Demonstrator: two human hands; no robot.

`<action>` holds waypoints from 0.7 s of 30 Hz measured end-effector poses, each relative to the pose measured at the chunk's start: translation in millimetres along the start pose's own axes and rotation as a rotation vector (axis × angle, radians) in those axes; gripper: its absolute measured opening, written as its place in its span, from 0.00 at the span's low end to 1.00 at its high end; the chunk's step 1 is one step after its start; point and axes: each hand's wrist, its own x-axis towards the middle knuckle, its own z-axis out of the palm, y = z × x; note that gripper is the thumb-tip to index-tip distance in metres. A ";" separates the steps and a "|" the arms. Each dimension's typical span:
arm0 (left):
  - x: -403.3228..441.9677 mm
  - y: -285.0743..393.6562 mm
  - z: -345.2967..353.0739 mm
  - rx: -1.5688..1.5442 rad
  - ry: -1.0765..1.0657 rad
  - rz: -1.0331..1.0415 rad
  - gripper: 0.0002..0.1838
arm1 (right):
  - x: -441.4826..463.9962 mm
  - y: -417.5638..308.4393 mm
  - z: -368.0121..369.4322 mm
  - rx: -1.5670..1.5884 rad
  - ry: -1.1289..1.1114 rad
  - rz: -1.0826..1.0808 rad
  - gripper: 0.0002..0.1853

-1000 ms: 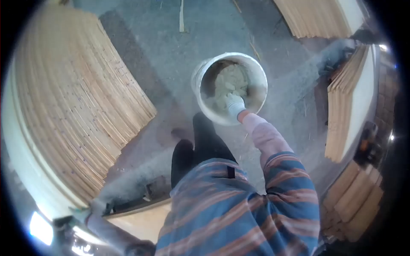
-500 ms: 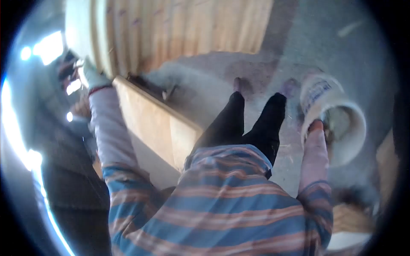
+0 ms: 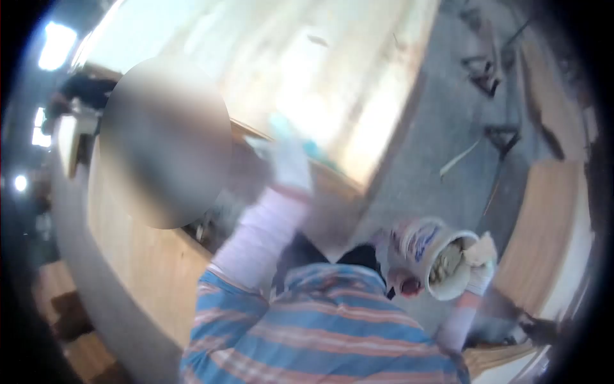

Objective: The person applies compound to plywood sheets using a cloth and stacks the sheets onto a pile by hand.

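My left hand [image 3: 291,163], in a pale glove, is at the near edge of a large light wooden panel [image 3: 358,83]. Motion smears its fingers, and a teal patch [image 3: 313,151] shows beside them; I cannot tell what it is. At the rim of a white bucket [image 3: 409,240] with blue print is my gloved right hand [image 3: 480,276]. It is closed on a beige flat piece [image 3: 481,251], whose kind is unclear. The bucket tilts its mouth toward me, and pale lumpy paste [image 3: 446,262] shows inside.
Another wooden board [image 3: 147,269] stands at the left, beside a blurred round patch. Long wooden boards [image 3: 543,224] lie along the right. Dark metal stands [image 3: 502,137] and a pale strip [image 3: 457,160] are on the grey floor [image 3: 416,173]. A small red object [image 3: 410,286] is by the bucket.
The view has swung round. My left hand has moved from the far left to the panel's near edge. My right hand has come out of the bucket to its rim, with the beige piece showing.
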 end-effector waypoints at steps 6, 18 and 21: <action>40.1 -42.1 -109.5 0.271 -0.644 0.192 0.49 | 32.7 107.9 248.3 -0.947 -0.438 -0.575 0.17; 406.8 124.4 -216.2 0.556 -0.130 1.311 0.12 | 186.7 503.2 593.0 -1.622 -0.967 -1.012 0.12; 495.7 152.7 -206.3 0.816 -0.094 1.367 0.14 | 307.1 549.1 624.7 -1.182 -0.682 -0.364 0.11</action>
